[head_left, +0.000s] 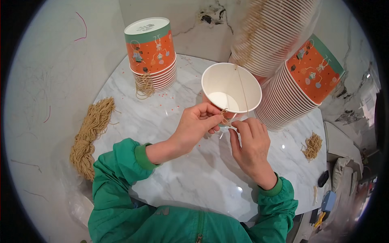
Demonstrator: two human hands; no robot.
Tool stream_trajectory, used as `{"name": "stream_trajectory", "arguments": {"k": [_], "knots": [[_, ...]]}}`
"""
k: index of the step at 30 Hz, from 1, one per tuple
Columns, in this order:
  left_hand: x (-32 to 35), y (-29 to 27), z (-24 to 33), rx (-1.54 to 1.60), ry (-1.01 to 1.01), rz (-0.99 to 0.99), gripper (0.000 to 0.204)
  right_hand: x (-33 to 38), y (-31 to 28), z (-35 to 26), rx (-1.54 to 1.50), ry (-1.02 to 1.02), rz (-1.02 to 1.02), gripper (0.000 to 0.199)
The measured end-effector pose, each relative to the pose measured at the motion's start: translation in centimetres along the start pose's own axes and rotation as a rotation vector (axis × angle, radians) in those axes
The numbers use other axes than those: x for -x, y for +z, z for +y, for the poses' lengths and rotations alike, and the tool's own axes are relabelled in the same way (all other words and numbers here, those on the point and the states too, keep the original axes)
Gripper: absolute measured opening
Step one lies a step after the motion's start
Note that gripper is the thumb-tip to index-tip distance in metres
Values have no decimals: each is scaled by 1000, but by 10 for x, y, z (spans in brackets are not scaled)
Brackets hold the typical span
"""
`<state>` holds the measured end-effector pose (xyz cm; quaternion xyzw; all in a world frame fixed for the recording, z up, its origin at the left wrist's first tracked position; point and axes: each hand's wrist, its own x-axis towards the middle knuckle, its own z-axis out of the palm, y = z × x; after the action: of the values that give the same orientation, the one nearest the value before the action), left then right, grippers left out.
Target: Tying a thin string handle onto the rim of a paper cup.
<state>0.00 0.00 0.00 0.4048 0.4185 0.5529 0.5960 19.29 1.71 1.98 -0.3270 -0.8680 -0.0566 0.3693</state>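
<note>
- A round white marble table (194,178) stood against a cracked pale wall, and everything else is placed here from the open paper cup (231,90) near its middle.
- That cup, white inside and orange outside, lay tipped with its mouth toward the person, touching both hands at its near rim.
- A thin tan string (242,87) ran across the cup's mouth down to the fingers.
- The left hand (196,123) came in from the cup's near-left, fingers closed in a pinch on the string end at the rim.
- The right hand (251,141) sat just below the cup, fingers curled; I cannot tell whether it gripped the string.
- Judged from this, the knotting would go best with the string kept taut and the cup steadied against the table.
- Left of the cup lay a string bundle (89,135); behind it stood an upside-down cup stack (153,52); to its right leaned a long cup stack (291,85) and a small string tuft (313,146).
</note>
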Motion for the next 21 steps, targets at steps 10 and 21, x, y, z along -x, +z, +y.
{"name": "stream_trajectory", "arguments": {"k": [10, 21], "knots": [[4, 10, -9, -73, 223, 34, 9, 6, 6, -9, -236, 86, 31, 20], [7, 12, -4, 327, -55, 38, 5, 8, 16, -5, -220, 16, 106, 26]]}}
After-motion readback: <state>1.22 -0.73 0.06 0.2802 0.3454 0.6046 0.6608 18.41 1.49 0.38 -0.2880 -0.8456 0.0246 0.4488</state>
